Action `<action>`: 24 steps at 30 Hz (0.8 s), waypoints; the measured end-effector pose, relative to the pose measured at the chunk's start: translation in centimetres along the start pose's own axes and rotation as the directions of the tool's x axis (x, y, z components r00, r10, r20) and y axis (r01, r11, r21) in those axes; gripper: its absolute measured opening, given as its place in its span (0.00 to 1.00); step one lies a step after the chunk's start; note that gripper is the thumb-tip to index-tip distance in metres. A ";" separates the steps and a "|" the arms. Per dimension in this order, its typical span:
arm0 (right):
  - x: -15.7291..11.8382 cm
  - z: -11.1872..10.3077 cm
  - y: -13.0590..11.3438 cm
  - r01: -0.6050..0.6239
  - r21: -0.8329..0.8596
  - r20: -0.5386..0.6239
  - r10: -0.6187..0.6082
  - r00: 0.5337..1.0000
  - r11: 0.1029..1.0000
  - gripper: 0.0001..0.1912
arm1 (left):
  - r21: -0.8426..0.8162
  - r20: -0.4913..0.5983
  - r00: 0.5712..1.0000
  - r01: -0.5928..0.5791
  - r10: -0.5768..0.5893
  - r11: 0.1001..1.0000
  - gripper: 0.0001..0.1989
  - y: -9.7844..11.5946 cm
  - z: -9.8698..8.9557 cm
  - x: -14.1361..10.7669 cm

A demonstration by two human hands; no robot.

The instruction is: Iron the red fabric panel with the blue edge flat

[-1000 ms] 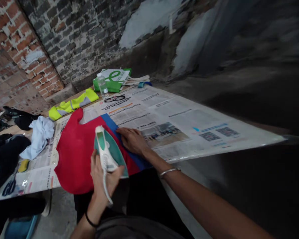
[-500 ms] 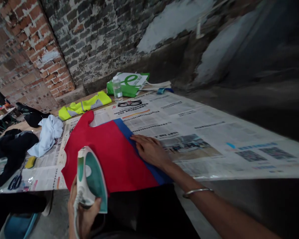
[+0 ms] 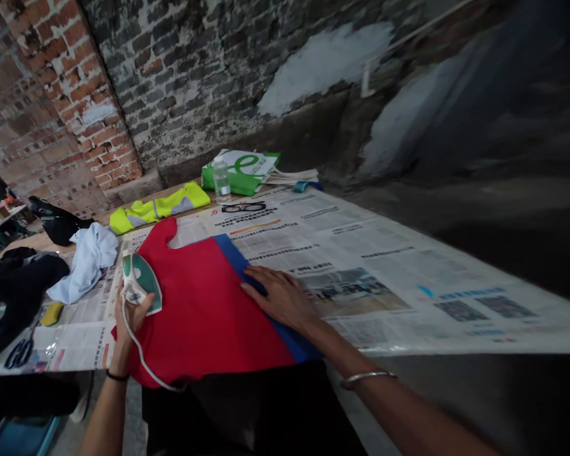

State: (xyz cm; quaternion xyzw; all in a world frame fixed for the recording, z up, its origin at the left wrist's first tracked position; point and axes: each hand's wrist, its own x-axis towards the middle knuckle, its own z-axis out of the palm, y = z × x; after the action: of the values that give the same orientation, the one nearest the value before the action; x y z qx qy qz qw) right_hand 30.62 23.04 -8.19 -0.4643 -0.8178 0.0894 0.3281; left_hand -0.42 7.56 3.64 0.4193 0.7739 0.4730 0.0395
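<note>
Left hand (image 3: 135, 310): fingers wrapped round the handle of a white-and-green iron (image 3: 142, 282); grip narrow, iron held. Iron sits over the left edge of a red fabric piece (image 3: 209, 310), its tip pointing away from the wearer. Full contact of the soleplate with the cloth: cannot tell. White cord (image 3: 145, 361) runs from the iron's rear across the red fabric to its near edge. Black band on the left wrist.

Right hand (image 3: 282, 297): palm down, fingers extended and close together, grasping nothing. It presses on a blue fabric strip (image 3: 235, 256) along the right side of the red piece, fingertips near the seam between the two colours.

Red and blue fabric lie flat on the counter, which is covered with newspaper (image 3: 389, 272); near edge of the red piece reaches the counter's near edge.

Far side: eyeglasses (image 3: 243, 207), clear bottle (image 3: 221, 183), green-and-white bag (image 3: 247, 170), yellow reflective garment (image 3: 159, 208). Left side: pale blue cloth (image 3: 88, 259), dark cloth (image 3: 19, 285), small yellow block (image 3: 52, 313), scissors (image 3: 19, 353).
</note>
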 end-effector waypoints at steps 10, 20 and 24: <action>-0.2 -0.1 0.2 -0.001 0.029 -0.003 0.001 1.000 1.000 0.24 | 0.057 0.029 0.991 0.131 -0.133 0.990 0.31 -0.1 -2.5 -15.5; -0.3 0.1 0.0 0.060 -0.019 -0.057 -0.061 0.997 0.998 0.26 | -0.009 0.287 0.950 -0.127 0.124 0.992 0.32 5.5 6.1 -9.6; -0.4 0.4 0.5 0.093 -0.025 -0.062 -0.094 0.994 0.995 0.26 | 0.031 0.283 0.952 -0.128 0.115 0.991 0.28 7.9 11.0 -3.9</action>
State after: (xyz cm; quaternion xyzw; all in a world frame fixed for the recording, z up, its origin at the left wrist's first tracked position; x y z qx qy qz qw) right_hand 30.81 23.06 -8.87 -0.4317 -0.8288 0.0501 0.3525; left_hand 11.96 14.14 2.32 0.5296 0.7446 0.3913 0.1091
